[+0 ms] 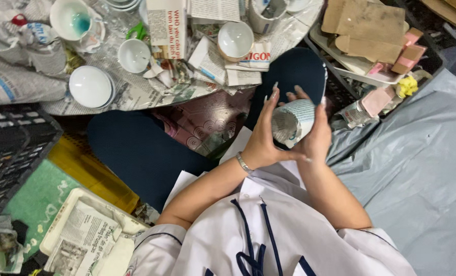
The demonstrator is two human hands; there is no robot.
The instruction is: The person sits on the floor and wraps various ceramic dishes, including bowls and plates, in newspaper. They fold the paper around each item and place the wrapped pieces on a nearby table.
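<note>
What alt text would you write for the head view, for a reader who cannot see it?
Both hands, left hand and right hand, hold a newspaper-wrapped object over the lap. White bowls and newspaper sheets lie on the floor ahead; a tray of newspaper sits beside the person.

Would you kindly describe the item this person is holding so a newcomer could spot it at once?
Start at the newspaper-covered surface strewn with bare white bowls, then drop to the person's lap. There, between the left hand and right hand, sits a newspaper-wrapped bundle. Unlike the uncovered bowls, it is fully swathed in printed paper.
</note>
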